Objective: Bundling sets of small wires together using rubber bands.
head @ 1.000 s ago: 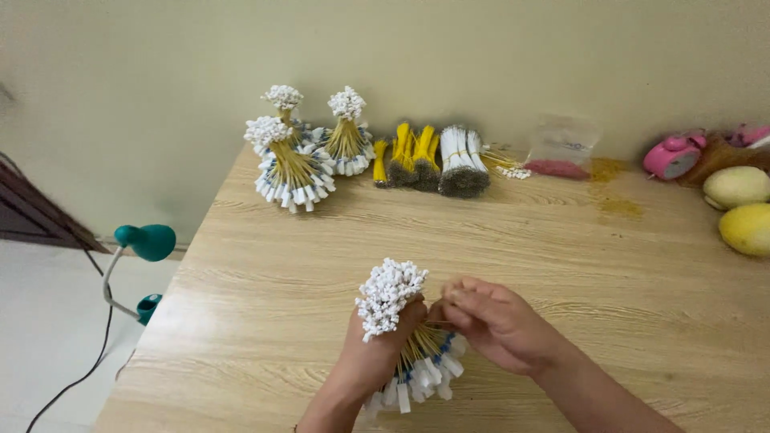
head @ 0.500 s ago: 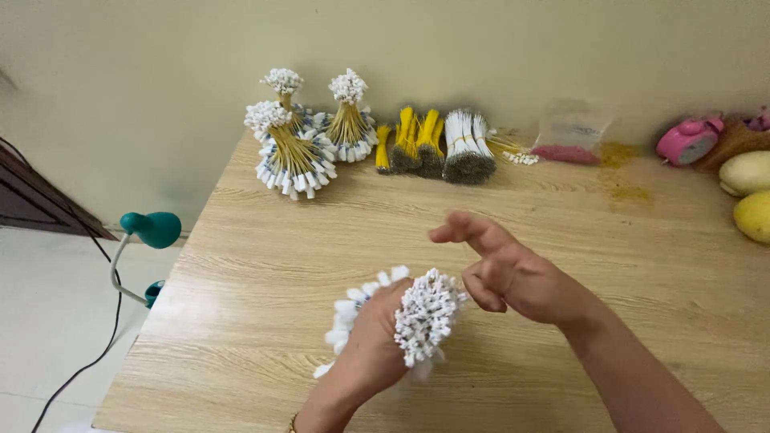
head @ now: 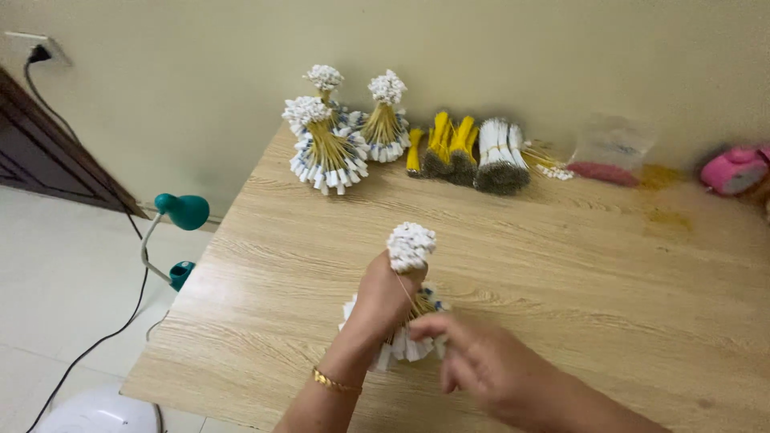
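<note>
So half a second back the bundle of yellow sticks with white tips and white paper tags was tipped over sideways in the left hand, white heads facing the camera. Now it's upright again, heads on top, a bit closer to the tabletop's front edge. The right hand was lifted with fingers spread; it has dropped low beside the bundle's tag end, blurred, with a thin thread running up to the bundle.

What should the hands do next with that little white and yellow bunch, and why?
Probably set the bundle upright at the back with the finished bundles. The left hand grips its middle; the right hand sits at its flared base, and it already looks like the others.
</note>
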